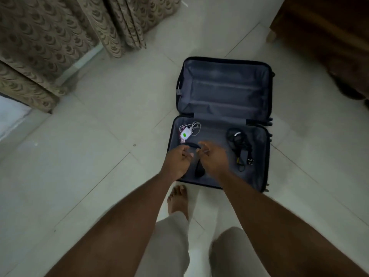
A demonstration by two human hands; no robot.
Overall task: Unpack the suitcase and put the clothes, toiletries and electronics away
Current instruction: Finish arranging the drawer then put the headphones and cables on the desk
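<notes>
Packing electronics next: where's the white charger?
Head view: white charger lies in the suitcase's near half, far-left corner, just beyond the left hand.

- Two bare forearms are seen, with no sleeves reaching the wrists or elbows.
- The left hand (178, 159) and the right hand (212, 156) are uncovered; no rings, watch or bracelets can be made out.
- Loose, light beige trousers (171, 242) are worn on both legs.
- One bare foot (178, 198) is shown, without sock or shoe.
</notes>
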